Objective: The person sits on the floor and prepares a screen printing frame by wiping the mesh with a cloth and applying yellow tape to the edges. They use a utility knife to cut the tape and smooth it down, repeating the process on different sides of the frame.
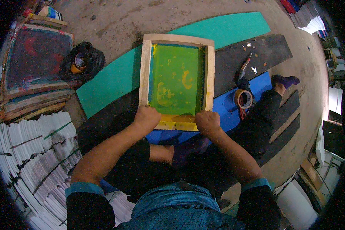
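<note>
Both hands are closed on one item, a wooden frame. Left hand (147, 117) grips the near left corner and right hand (207, 123) the near right corner; fingers are curled in, and what they do beneath the wood is hidden from me. Wooden frame (178, 37) is located directly before me, long sides running near to far, over the mats. Whether its far end rests on them or is lifted, I cannot tell.

Grip placement appears deliberate: holding by the corners leaves the green mesh (172, 73) uncovered and, in my judgement, levels the load between two hands. Yellow marks show on the mesh, and yellow staining covers the near bar.

Beneath and beyond lie a green mat (234, 25), a black mat (274, 50) and a blue mat (262, 86), probably laid as a clean layer over the bare floor (115, 23). A tape roll (248, 100) sits on the blue mat to the right, and a slim tool (246, 63) lies farther off, both likely set aside to leave room for the frame.

Far left: a black plastic bag (92, 57) beside stacked frames (34, 57). Near left: bundled white sheets (38, 142), presumably piled there for order.
</note>
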